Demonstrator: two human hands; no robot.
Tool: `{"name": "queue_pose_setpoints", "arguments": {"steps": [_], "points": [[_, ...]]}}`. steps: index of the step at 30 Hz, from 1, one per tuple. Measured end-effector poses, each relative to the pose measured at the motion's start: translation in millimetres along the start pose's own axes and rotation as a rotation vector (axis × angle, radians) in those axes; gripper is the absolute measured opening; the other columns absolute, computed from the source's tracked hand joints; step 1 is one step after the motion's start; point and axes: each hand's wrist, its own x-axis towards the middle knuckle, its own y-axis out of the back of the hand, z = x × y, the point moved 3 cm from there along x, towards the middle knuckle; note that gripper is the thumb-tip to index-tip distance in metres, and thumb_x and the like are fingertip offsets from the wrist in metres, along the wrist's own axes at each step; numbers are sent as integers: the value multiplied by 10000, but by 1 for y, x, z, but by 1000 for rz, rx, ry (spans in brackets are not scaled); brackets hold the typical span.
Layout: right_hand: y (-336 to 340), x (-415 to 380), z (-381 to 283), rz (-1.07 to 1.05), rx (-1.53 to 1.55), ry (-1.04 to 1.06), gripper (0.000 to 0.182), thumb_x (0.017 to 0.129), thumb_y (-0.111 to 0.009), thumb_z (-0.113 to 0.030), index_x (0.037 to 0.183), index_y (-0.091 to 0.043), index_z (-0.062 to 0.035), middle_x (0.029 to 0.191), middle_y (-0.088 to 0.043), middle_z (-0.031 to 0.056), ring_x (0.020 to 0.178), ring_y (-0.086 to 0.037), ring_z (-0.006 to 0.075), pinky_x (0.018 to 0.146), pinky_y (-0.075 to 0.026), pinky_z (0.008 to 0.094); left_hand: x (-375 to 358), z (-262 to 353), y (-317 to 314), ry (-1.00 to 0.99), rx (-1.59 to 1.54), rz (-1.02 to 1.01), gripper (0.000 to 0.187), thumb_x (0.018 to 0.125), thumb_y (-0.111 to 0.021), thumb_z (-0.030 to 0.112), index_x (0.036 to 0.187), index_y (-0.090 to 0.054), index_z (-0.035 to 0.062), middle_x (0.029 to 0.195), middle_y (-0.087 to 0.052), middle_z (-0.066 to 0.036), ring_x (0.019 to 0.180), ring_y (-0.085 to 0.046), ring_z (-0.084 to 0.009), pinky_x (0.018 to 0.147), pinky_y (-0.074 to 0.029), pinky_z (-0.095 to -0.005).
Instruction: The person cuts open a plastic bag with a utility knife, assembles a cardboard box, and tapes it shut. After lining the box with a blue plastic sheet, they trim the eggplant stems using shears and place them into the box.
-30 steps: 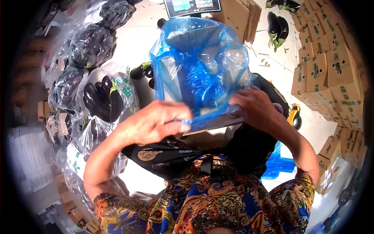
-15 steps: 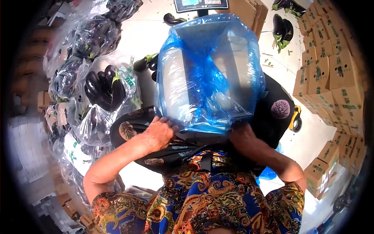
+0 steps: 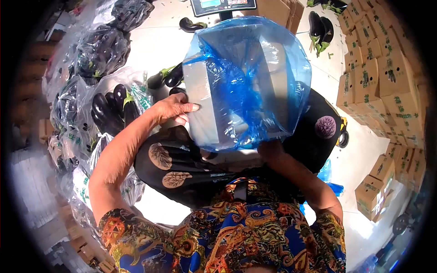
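A cardboard box (image 3: 203, 104) with its flaps spread stands between my legs, a thin blue plastic bag (image 3: 243, 86) lining it and draped over its far and right sides. My left hand (image 3: 175, 109) is at the box's left flap, thumb over the edge and fingers curled at the side. At the near edge, my right hand (image 3: 271, 151) is closed on the bag's rim; shadow hides much of its fingers. Loose eggplants (image 3: 166, 77) lie just beyond my left hand.
Clear bags of eggplants (image 3: 102, 52) line the left side. A digital scale (image 3: 223, 5) stands beyond the box. Stacked cartons (image 3: 380, 77) rise at right, with eggplants (image 3: 321, 32) on the floor nearby. A yellow-and-black tape roll (image 3: 343, 134) lies beside my right leg.
My left hand has moved from the near left corner up to the box's left side. The bag has slid inward off the left flap, baring it. My right hand stays at the near edge.
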Motion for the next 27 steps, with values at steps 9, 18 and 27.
{"name": "queue_pose_setpoints", "arguments": {"steps": [9,18,27], "points": [[-23,1,-29,-101,84,24,301,846,-516,-88,1121,-600,4,1095,-594,212,1013,-584,370,883,-465,465,-8,-25,-2,-105,-318,-96,329,852,-716,223,1107,-598,51,848,-607,47,588,-488,-6,484,-379,-147],[-11,-24,-47,-181,96,61,307,857,-511,-95,1136,-595,2,1108,-592,212,1002,-591,369,866,-477,457,4,-62,-7,-317,-209,-123,426,896,-642,185,1270,-512,29,1061,-604,10,927,-554,-79,796,-431,-222],[179,-79,-56,-809,130,-101,247,810,-592,-128,1040,-647,-56,997,-634,170,966,-612,311,748,-507,387,8,-61,-6,-434,-183,-44,473,881,-643,179,1304,-491,32,1088,-598,-5,968,-530,-111,846,-422,-275]]}}
